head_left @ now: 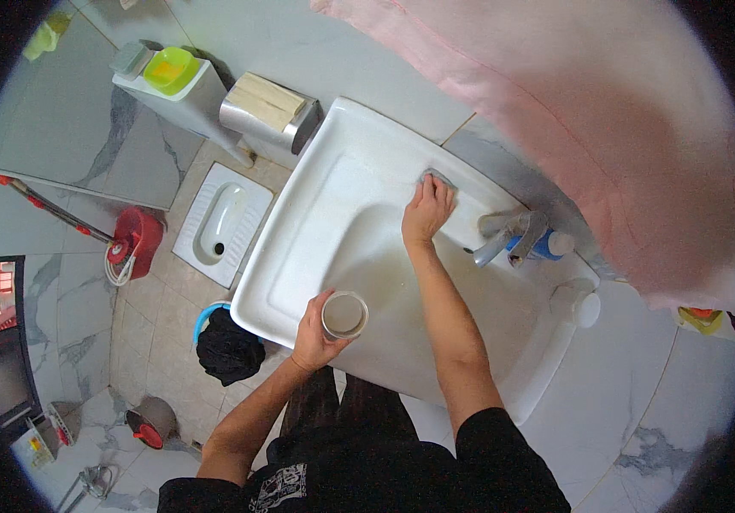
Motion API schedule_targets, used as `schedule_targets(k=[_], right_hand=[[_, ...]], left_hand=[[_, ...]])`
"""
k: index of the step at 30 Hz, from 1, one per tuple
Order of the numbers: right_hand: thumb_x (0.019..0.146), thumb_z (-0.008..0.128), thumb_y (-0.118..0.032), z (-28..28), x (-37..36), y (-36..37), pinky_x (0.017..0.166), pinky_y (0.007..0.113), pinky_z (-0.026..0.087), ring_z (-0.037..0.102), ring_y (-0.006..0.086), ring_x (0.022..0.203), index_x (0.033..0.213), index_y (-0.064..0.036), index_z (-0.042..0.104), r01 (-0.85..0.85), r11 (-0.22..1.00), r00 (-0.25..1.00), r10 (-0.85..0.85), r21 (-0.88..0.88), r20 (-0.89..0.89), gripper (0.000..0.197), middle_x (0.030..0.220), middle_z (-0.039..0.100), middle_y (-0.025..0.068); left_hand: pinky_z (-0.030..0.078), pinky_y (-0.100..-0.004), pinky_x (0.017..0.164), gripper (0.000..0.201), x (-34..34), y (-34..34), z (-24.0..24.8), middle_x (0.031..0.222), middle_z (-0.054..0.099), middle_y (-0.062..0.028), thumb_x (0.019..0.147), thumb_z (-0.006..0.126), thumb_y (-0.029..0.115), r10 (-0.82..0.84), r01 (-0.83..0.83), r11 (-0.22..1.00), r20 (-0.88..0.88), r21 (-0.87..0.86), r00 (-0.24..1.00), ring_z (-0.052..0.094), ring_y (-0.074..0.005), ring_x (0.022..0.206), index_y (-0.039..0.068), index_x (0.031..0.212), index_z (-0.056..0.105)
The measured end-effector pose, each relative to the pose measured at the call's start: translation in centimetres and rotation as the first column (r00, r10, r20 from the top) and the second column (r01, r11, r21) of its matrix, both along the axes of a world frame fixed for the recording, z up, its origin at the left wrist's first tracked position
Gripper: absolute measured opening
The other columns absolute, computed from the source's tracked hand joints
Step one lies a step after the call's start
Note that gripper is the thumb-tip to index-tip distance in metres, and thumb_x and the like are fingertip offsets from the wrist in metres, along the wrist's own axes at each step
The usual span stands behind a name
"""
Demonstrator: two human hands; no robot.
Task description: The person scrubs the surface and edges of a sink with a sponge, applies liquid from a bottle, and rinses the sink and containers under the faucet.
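My left hand (308, 335) is wrapped round a round, clear-walled cup (344, 316), held over the near left rim of the white washbasin (299, 205). Its mouth faces up toward me; what is inside is hard to make out. At the back ledge of the basin, my right hand (428, 209) presses down on a small grey scrubbing pad (438, 177), partly hidden under the fingers. To the right of that hand stands a metal faucet (513, 239) with a blue item (549, 246) behind it.
A pale jar (586, 309) sits at the basin's right corner. A pink towel (590, 145) hangs behind. Left are a tissue dispenser (265, 104), a white cistern (171, 107), a squat toilet (222, 224), a red mop bucket (135, 244) and a blue basin (205, 318) with black cloth (229, 346).
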State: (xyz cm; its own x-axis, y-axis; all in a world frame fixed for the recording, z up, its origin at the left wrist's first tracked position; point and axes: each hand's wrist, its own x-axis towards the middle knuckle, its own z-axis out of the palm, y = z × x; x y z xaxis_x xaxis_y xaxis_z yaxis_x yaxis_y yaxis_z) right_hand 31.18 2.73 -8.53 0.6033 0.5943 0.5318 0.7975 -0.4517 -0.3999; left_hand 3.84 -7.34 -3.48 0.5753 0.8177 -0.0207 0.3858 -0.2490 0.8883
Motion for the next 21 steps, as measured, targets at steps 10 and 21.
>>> schedule_targets(k=[10, 21], right_hand=[[0.072, 0.054, 0.001, 0.4, -1.5, -0.7, 0.075, 0.041, 0.039, 0.049, 0.0313, 0.086, 0.084, -0.0056, 0.053, -0.335, 0.940, 0.933, 0.322, -0.065, -0.163, 0.014, 0.085, 0.054, 0.0117], [0.079, 0.054, -0.004, -0.3, -6.5, 5.8, 0.078, 0.041, 0.038, 0.046, 0.0298, 0.088, 0.085, -0.0048, 0.052, -0.550, 0.834, 0.833, 0.546, -0.031, -0.084, 0.006, 0.088, 0.050, 0.0122]], left_hand=[[0.041, -0.0387, 0.090, 0.085, -0.1, 0.1, -0.1, 0.116, 0.046, -0.0217, 0.060, 0.078, 0.015, 0.009, -0.010, 1.000, 0.073, 0.009, 0.997, 0.048, -0.0366, 0.107, -0.001, 0.128, 0.030], [0.039, -0.0385, 0.094, 0.085, 0.4, 0.7, 1.4, 0.122, 0.044, -0.0213, 0.057, 0.079, 0.013, 0.044, -0.050, 0.998, 0.169, 0.031, 0.985, 0.046, -0.0357, 0.111, -0.002, 0.126, 0.032]])
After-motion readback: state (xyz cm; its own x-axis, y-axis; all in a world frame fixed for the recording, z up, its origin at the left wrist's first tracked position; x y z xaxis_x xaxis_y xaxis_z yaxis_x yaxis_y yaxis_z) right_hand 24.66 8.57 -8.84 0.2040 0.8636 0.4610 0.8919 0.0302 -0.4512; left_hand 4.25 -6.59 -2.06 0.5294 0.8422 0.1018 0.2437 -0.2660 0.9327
